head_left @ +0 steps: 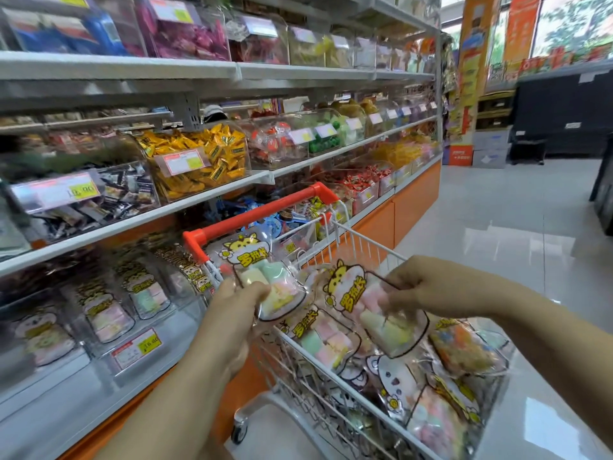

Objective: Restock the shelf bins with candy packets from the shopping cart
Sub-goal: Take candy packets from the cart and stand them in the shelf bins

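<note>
- Filling the shopping cart [262,212], nearest the person, are spare packets [326,341] of pastel candy cubes, each printed with a cat.
- Above the cart, the left hand [229,317] curls its fingers [257,290] round one packet [265,277]. The right hand [431,287] pinches a second packet [371,310] between its fingers [396,283].
- To the left, a clear shelf bin [166,330] holds the same cat-printed packets.
- Higher and farther back, another bin [238,151] is full of yellow-wrapped sweets.

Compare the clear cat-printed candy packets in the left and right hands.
Left-hand clear cat-printed packet: upright, near the red cart handle, gripped from below by the left hand. Right-hand packet: tilted over the white wire basket, pinched at its side by the right hand. Both hold pastel cubes.
</note>
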Demonstrator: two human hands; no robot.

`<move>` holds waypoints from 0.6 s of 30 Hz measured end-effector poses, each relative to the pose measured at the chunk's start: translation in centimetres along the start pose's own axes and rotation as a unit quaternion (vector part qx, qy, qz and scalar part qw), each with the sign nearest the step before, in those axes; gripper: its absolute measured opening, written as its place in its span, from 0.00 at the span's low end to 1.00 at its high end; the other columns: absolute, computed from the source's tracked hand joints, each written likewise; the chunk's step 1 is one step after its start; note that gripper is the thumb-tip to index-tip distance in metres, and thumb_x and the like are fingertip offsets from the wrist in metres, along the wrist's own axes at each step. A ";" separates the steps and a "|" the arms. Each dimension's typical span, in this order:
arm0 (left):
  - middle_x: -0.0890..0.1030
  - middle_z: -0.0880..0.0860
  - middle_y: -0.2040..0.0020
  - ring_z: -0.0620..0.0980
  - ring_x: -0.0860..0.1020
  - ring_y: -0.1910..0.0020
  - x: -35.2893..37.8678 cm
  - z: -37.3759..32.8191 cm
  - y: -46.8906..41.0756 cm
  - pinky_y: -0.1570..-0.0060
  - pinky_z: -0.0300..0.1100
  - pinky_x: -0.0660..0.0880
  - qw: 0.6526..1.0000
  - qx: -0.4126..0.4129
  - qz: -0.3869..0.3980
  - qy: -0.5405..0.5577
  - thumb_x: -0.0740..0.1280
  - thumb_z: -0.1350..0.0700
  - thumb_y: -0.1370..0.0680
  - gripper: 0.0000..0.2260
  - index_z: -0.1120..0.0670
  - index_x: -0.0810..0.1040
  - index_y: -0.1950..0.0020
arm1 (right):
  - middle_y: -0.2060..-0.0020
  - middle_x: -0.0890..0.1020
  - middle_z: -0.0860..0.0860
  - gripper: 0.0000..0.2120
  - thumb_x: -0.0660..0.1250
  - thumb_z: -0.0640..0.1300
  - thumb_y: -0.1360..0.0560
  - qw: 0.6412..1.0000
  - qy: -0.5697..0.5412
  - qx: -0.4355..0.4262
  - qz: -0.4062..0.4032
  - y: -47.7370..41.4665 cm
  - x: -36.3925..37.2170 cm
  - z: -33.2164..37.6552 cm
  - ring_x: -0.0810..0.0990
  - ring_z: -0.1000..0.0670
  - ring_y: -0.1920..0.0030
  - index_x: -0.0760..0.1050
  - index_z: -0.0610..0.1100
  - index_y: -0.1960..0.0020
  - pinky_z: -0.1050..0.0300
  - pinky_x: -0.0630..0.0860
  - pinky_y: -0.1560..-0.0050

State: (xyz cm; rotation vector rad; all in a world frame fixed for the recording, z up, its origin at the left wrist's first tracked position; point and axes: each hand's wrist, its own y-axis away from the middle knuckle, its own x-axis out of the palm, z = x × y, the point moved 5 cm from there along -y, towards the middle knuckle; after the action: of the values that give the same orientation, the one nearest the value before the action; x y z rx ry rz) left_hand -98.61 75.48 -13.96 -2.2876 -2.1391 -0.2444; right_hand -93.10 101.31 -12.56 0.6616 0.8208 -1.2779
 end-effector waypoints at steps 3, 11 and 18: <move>0.83 0.57 0.47 0.53 0.80 0.54 -0.1 0.2 0.1 0.47 0.55 0.78 1.000 0.008 -0.003 -0.030 0.64 0.63 0.20 0.07 0.51 0.77 0.47 | 0.68 0.80 0.42 0.21 0.70 0.61 0.28 0.994 -0.104 -0.018 0.022 -0.1 0.2 -0.7 0.75 0.41 0.67 0.80 0.42 0.61 0.39 0.75 0.59; 0.85 0.59 0.46 0.58 0.85 0.50 2.1 1.6 2.1 0.56 0.55 0.83 0.986 -0.075 0.131 0.064 0.63 0.58 0.18 0.11 0.57 0.76 0.36 | 0.66 0.81 0.43 0.21 0.76 0.58 0.31 0.964 -0.254 -0.040 -0.066 0.5 -1.3 1.8 0.77 0.50 0.63 0.81 0.39 0.59 0.56 0.73 0.56; 0.85 0.54 0.45 0.59 0.83 0.44 4.2 3.1 3.1 0.38 0.63 0.75 0.991 0.019 0.133 0.007 0.78 0.47 0.31 0.23 0.51 0.78 0.38 | 0.72 0.80 0.52 0.15 0.74 0.56 0.28 0.970 -0.153 -0.033 -0.184 -1.6 1.4 3.9 0.76 0.55 0.73 0.77 0.46 0.51 0.59 0.72 0.70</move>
State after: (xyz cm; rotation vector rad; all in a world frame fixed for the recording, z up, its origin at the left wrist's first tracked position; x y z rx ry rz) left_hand -94.91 79.74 -16.17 -2.5031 -1.7881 -0.2147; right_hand -93.93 97.05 -11.48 0.2508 0.7443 -1.6313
